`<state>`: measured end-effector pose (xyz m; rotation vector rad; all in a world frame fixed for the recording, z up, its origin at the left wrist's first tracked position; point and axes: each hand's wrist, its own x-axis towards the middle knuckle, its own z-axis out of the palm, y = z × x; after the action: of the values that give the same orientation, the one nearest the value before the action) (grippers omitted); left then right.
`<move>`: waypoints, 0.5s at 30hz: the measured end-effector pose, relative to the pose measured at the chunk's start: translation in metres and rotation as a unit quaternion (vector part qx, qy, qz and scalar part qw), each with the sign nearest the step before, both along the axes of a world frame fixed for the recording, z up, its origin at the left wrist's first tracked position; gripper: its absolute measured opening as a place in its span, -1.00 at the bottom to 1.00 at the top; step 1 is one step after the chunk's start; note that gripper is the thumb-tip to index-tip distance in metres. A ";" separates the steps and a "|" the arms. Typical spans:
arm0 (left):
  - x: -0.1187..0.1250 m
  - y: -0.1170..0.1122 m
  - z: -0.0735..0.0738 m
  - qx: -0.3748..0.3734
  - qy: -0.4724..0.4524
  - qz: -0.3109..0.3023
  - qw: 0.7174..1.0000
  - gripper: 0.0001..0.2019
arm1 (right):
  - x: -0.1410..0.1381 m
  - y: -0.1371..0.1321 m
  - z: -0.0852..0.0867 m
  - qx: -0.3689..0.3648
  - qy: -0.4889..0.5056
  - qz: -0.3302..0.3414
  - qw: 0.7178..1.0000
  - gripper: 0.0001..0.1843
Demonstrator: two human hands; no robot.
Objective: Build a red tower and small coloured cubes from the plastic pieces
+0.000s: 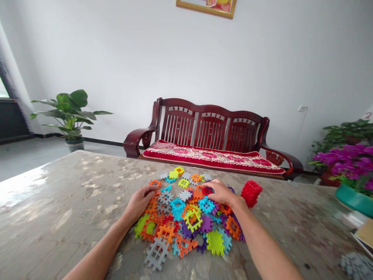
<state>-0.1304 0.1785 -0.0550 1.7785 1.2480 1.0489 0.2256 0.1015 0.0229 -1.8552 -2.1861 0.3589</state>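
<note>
Standing here, I'd say the head cam's pretty close over the table (87, 182), looking forward and a bit down, wooden bench (212, 126) dead ahead at 12 o'clock, potted plant (72, 112) around 10.

The heap of tiles (205, 222) lies on the worktop (72, 202), with a stack of tiles (251, 193) just right of it, flowers (355, 163) farther right, and a sofa (211, 126) behind it.
</note>
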 end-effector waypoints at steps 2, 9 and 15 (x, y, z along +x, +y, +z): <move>0.000 0.001 -0.001 -0.001 0.001 -0.005 1.000 -0.60 | -0.001 0.001 0.000 0.001 0.002 0.014 1.000 -0.32; 0.001 -0.003 0.006 -0.005 0.006 0.003 1.000 -0.59 | 0.003 0.007 -0.006 -0.024 0.039 -0.023 0.999 -0.20; 0.001 -0.005 0.009 -0.004 0.004 0.007 1.000 -0.61 | 0.002 0.006 -0.006 -0.029 0.031 -0.038 0.998 -0.18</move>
<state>-0.1291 0.1732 -0.0462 1.7714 1.2686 1.0445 0.2280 0.1080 0.0168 -1.9243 -2.0792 0.4628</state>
